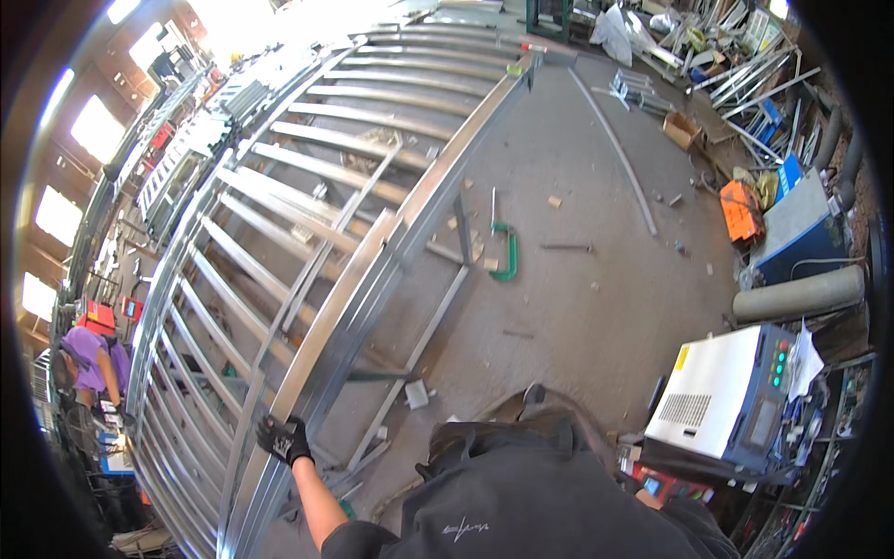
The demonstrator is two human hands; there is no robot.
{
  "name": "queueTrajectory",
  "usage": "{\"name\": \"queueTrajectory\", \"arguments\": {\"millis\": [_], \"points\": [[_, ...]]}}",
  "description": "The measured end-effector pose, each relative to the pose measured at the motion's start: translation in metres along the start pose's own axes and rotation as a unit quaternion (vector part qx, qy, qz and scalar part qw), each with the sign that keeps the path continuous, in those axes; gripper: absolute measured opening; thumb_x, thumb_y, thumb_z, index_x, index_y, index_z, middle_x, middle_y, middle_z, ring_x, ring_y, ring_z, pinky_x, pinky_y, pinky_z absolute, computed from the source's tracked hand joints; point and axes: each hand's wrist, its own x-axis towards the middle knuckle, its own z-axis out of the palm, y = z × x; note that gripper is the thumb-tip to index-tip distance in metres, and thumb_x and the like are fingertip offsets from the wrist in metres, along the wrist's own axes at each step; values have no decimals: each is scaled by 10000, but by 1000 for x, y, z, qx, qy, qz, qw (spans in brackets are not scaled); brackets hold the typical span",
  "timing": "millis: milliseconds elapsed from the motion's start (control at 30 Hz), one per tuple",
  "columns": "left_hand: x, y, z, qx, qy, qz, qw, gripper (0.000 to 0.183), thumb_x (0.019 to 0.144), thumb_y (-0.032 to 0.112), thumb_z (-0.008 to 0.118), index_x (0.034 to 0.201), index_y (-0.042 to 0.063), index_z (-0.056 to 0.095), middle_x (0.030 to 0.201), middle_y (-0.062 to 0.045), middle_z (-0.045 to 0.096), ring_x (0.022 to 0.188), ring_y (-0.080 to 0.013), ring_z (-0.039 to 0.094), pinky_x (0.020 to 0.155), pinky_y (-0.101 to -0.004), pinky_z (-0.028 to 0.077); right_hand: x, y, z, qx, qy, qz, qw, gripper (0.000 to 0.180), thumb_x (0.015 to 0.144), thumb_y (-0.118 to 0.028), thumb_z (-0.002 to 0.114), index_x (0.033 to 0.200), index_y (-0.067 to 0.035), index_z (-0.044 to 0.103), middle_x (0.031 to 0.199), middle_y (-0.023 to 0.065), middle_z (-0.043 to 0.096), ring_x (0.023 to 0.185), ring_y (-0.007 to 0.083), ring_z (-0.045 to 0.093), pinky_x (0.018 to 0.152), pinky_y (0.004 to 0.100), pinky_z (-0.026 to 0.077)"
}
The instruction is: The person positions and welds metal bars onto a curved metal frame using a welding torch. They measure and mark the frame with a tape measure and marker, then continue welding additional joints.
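My left hand, in a black glove, grips the near edge rail of a large metal frame with many parallel bars. Only part of my right hand shows at my right side, in a dark glove by a red device with a lit display; its fingers are hidden. A narrow metal bar lies across the frame's bars. A green C-clamp lies on the floor beyond the rail.
A white and blue machine with lit buttons stands at right, near a grey cylinder and an orange case. A long strip lies on the floor. Metal scrap fills the far right. Another person bends at far left.
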Motion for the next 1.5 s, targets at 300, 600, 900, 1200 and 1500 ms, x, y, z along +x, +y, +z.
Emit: {"name": "queueTrajectory", "arguments": {"millis": [300, 600, 900, 1200, 1500], "points": [[13, 193, 5, -52, 126, -17, 991, 1091, 785, 670, 864, 1693, 186, 499, 1777, -108, 459, 1673, -341, 358, 1385, -604, 186, -254, -572, 130, -546, 171, -256, 779, 495, 880, -516, 919, 894, -47, 760, 685, 78, 658, 544, 230, 619, 505, 425, 493], [16, 230, 19, -52, 98, -56, 992, 1144, 709, 598, 955, 1668, 122, 553, 1756, -133, 492, 1658, -361, 392, 1383, -616, 182, -420, -811, 531, -546, 11, -567, 616, 597, 924, -385, 862, 1430, -96, 735, 1030, 57, 782, 818, 142, 706, 674, 344, 597], [27, 289, -27, 102, 177, -57, 977, 1047, 973, 825, 646, 1730, 130, 444, 1777, -191, 407, 1636, -485, 340, 1302, -691, 317, -387, -907, 852, -583, -155, -537, 590, 600, 914, -439, 900, 1319, -41, 705, 880, 44, 709, 645, 146, 656, 570, 329, 535], [13, 523, -57, -206, 138, -99, 964, 837, 1044, 646, 655, 1634, 62, 551, 1556, -231, 633, 1421, -458, 603, 1216, -612, 463, -283, -975, 964, -535, -268, -435, 673, 647, 900, -492, 912, 1314, -63, 661, 931, 101, 701, 666, 215, 695, 590, 405, 577], [-45, 740, -90, -312, -15, -124, 942, 779, 1045, 549, 682, 1626, 48, 545, 1539, -216, 651, 1400, -440, 622, 1205, -580, 475, -177, -1025, 987, -575, -327, -445, 603, 584, 856, -179, 838, 1379, -46, 617, 1041, 169, 751, 850, 275, 758, 715, 453, 647]]}}
